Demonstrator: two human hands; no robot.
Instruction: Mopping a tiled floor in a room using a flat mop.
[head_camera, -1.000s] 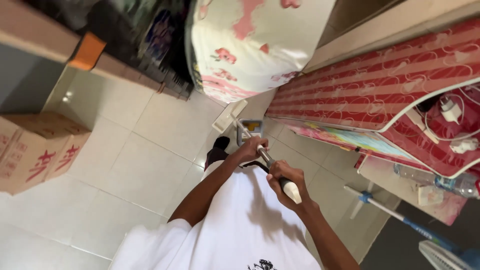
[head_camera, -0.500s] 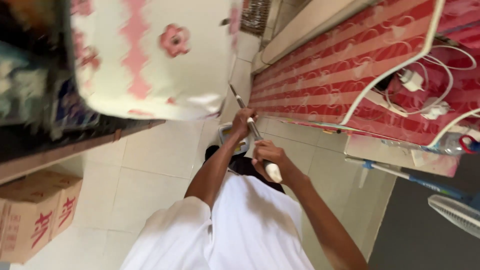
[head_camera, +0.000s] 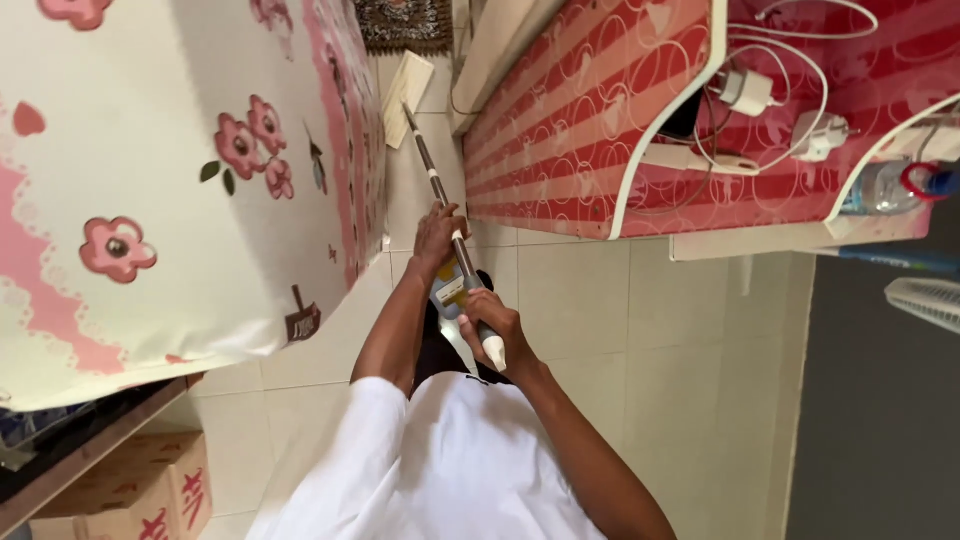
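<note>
Both my hands grip a long mop handle (head_camera: 432, 180) of metal with a white end cap. My left hand (head_camera: 438, 233) holds the pole higher up, toward the mop head. Near the white grip end, my right hand (head_camera: 487, 322) is closed around it. The flat white mop head (head_camera: 407, 84) lies on the tiled floor in the narrow gap between a flowered cream mattress (head_camera: 170, 170) and a red striped mattress (head_camera: 590, 120). A grey and yellow bucket (head_camera: 449, 290) sits on the floor under my hands, partly hidden.
Chargers and white cables (head_camera: 770, 95) lie on the red mattress. A plastic bottle (head_camera: 880, 185) and a fan (head_camera: 925, 300) are at the right. Cardboard boxes (head_camera: 140, 500) stand at the lower left. A patterned mat (head_camera: 405, 22) lies at the far end of the gap.
My view swung right and the mop head moved from beside the bucket out along the floor into the gap between the mattresses. Both hands kept their grip on the handle.
</note>
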